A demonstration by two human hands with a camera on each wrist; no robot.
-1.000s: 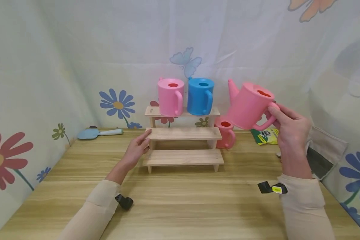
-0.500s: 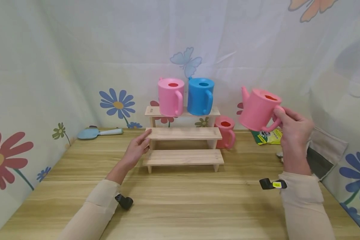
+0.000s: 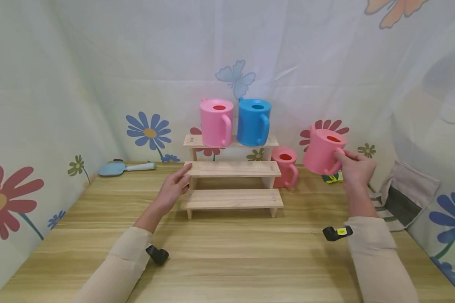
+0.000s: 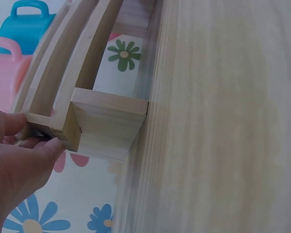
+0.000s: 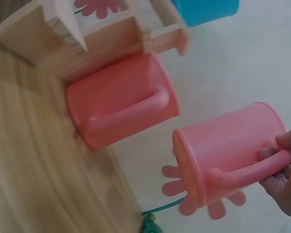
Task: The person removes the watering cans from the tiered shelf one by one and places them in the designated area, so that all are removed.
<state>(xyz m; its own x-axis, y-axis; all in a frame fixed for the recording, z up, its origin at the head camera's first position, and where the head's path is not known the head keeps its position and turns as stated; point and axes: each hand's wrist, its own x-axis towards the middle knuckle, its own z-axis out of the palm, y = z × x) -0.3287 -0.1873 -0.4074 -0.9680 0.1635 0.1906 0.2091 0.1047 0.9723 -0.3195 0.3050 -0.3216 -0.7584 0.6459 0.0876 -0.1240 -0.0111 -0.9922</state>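
Tiered stand (image 3: 233, 168), pink can (image 3: 282, 172) (trowel (image 3: 113, 169), too) on wooden table (image 3: 242, 256).

Legible text, brands or numbers: none that you can read.

Item 1: yellow label (image 3: 342, 231), on the black wrist camera (image 3: 330, 234) at your right sleeve (image 3: 375, 244); dark characters, too small for you to make out.

Item 2: green-and-yellow packet (image 3: 330, 178), partly hidden behind the pink watering can (image 3: 322, 151) you hold; printing illegible to you.

Item 3: wooden stand (image 3: 231, 168); small dark marks (image 3: 191, 139) toward its edges, which you cannot resolve as lettering.
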